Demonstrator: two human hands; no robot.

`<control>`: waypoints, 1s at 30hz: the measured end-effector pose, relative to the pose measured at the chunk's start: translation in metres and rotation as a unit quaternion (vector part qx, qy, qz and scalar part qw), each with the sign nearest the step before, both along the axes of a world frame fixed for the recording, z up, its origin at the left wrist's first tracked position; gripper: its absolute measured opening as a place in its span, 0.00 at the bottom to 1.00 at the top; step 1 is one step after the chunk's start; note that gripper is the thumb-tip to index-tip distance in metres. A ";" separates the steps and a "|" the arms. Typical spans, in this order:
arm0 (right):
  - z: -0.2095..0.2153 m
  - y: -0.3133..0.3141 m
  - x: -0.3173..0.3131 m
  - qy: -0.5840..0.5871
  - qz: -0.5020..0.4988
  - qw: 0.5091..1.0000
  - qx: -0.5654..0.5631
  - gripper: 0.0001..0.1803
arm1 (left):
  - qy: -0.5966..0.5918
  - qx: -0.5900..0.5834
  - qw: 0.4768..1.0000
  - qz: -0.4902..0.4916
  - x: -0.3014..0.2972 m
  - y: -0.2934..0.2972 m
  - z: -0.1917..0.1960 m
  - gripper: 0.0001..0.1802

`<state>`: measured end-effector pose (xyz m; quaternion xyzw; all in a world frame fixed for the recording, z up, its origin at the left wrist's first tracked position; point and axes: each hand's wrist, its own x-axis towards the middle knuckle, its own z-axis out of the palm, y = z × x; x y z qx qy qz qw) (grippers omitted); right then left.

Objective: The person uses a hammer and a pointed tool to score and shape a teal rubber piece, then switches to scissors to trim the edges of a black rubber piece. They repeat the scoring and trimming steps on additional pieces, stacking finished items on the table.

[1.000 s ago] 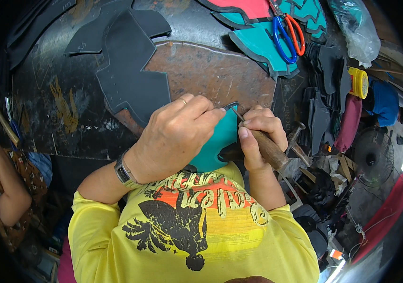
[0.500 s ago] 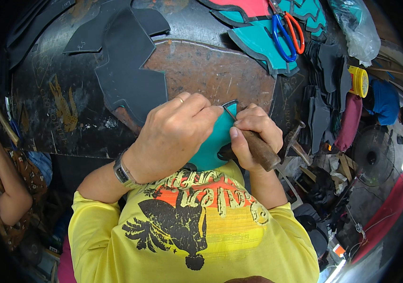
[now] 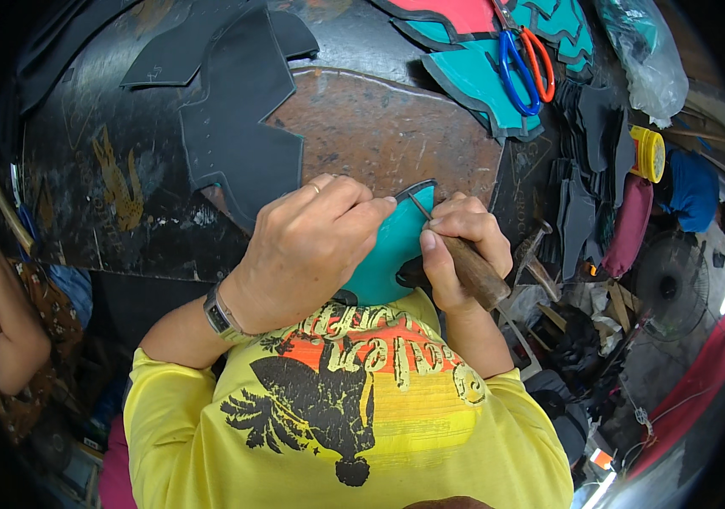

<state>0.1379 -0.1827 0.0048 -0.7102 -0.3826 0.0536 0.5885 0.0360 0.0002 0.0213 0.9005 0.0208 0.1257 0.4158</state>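
My left hand (image 3: 307,246) is closed, thumb and fingertips pinching the upper edge of a teal shoe-upper piece (image 3: 388,259) with a dark border. In my right hand (image 3: 464,237) is an awl (image 3: 479,276); the fingers wrap its wooden handle. Its thin metal shaft points up and left, the tip at the teal face just below the folded dark edge. The piece rests partly on a worn brown board (image 3: 379,127) and hangs toward my shirt. Whether the tip touches the material, I cannot tell.
Dark cut pieces (image 3: 239,119) overlap the board's left side. Scissors (image 3: 519,72) with blue and red handles lie on teal pieces (image 3: 481,85). A hammer (image 3: 536,259) is right of my right hand, near stacked dark pieces (image 3: 579,170). Another person's arm (image 3: 10,314) is at far left.
The awl tip has drawn slightly back from the dark edge onto the teal face. Both hands keep their grips; the whole view has shifted a little.
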 end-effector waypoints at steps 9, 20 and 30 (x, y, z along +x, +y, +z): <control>0.001 0.002 0.002 0.028 0.007 0.999 0.029 0.08 | -0.005 -0.008 1.000 -0.001 0.000 0.001 -0.001 0.13; 0.005 0.000 0.002 0.034 0.031 0.999 -0.009 0.08 | -0.010 -0.011 1.000 0.003 0.001 0.000 -0.001 0.13; 0.010 0.006 0.002 -0.018 0.048 0.998 -0.038 0.08 | 0.003 0.000 1.000 0.017 -0.002 -0.002 0.003 0.12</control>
